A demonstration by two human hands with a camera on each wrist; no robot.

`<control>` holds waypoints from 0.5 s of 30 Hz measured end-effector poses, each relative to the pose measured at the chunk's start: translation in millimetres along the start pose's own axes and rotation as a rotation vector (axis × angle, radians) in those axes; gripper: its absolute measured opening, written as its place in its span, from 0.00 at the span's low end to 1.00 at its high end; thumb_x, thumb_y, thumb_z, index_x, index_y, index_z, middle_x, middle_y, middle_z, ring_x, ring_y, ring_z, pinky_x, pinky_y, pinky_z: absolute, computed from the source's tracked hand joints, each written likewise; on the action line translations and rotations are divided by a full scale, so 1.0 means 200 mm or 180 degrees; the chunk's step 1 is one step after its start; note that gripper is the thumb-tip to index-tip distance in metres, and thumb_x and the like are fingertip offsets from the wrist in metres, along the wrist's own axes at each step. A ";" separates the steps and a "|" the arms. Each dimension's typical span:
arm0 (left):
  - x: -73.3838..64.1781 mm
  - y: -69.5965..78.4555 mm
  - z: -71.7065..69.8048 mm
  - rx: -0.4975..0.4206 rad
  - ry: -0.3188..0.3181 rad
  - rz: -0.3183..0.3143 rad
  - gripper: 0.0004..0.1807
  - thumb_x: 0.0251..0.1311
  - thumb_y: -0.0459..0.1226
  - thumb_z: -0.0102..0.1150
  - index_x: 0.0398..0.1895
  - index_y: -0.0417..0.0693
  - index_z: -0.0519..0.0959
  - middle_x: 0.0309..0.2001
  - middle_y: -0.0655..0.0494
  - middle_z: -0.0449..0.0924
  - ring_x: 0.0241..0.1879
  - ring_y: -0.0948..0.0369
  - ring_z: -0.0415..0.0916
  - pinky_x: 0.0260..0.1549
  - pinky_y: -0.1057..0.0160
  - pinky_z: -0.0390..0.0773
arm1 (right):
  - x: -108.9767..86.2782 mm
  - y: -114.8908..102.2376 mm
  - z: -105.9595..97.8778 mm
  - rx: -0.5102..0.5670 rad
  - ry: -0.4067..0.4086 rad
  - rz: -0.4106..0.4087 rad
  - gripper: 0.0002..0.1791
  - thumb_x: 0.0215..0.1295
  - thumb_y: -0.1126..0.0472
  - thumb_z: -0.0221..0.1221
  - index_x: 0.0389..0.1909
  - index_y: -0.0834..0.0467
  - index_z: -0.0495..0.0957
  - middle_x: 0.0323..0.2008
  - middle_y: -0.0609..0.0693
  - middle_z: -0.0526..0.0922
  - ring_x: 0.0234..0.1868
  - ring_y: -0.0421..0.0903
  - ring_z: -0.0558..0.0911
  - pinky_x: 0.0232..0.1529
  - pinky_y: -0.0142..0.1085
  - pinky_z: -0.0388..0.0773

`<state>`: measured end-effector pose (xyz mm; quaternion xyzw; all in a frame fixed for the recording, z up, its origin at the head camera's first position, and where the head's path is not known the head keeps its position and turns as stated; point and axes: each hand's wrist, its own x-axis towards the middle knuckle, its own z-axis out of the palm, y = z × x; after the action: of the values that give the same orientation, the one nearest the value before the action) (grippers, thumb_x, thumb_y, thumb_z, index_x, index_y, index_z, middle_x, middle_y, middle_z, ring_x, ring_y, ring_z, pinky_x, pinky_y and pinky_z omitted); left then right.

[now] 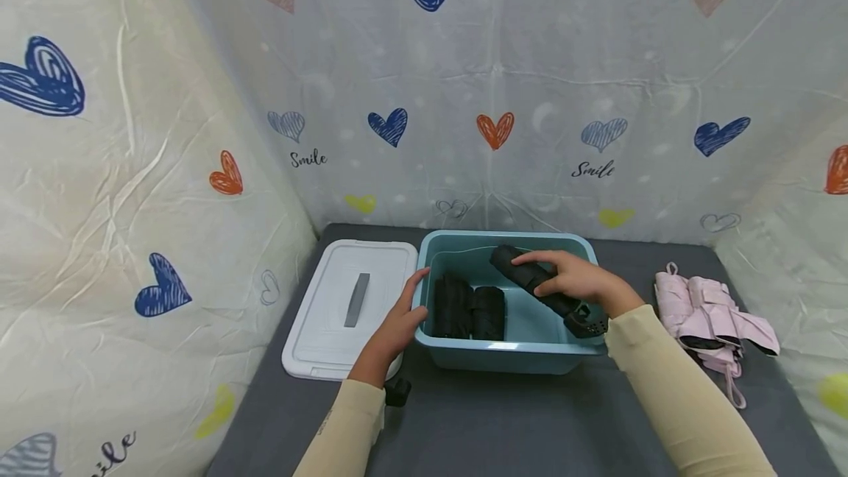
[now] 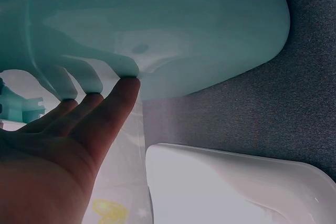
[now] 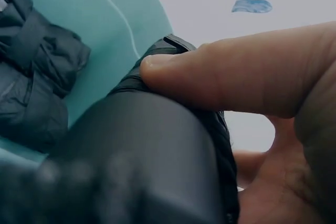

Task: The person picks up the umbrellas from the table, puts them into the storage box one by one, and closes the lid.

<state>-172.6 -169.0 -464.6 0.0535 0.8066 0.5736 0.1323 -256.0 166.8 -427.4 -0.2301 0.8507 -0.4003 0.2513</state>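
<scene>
My right hand (image 1: pixel 576 276) grips a black folded umbrella (image 1: pixel 526 271) over the right part of a blue plastic bin (image 1: pixel 503 355). The umbrella is tilted, and in the right wrist view its smooth dark end (image 3: pixel 142 145) is close, with the thumb pressed on the fabric. Two black folded umbrellas (image 1: pixel 453 308) lie side by side in the left half of the bin. At the bin's left wall is my left hand (image 1: pixel 397 322); the left wrist view shows its nearly straight fingers (image 2: pixel 113 106) touching the outside of that wall.
Left of the bin lies a white lid (image 1: pixel 324 315) with a grey handle (image 1: pixel 358 300). Pink folded umbrellas (image 1: pixel 702 308) with wrist loops lie at the right of the dark grey table (image 1: pixel 490 418). A heart-printed curtain (image 1: pixel 424 72) stands behind and at both sides.
</scene>
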 end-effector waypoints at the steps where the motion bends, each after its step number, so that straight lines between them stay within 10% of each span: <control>1: 0.00 0.00 0.00 -0.0003 0.0002 0.0001 0.40 0.61 0.31 0.39 0.77 0.63 0.46 0.77 0.48 0.42 0.66 0.48 0.54 0.51 0.48 0.64 | 0.01 0.00 0.00 -0.0002 -0.0016 0.0011 0.32 0.61 0.65 0.60 0.67 0.44 0.69 0.61 0.59 0.69 0.38 0.51 0.77 0.38 0.42 0.75; 15: 0.06 -0.09 0.01 0.0051 0.0063 0.0012 0.39 0.61 0.31 0.39 0.77 0.65 0.47 0.77 0.49 0.43 0.64 0.48 0.56 0.49 0.48 0.65 | 0.09 0.05 0.03 -0.0131 -0.0134 0.0256 0.33 0.59 0.67 0.60 0.65 0.42 0.71 0.67 0.59 0.64 0.50 0.54 0.71 0.42 0.42 0.74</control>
<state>-181.8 -170.9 -483.3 0.0503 0.8124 0.5678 0.1228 -268.9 158.8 -443.6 -0.2092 0.8618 -0.3674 0.2803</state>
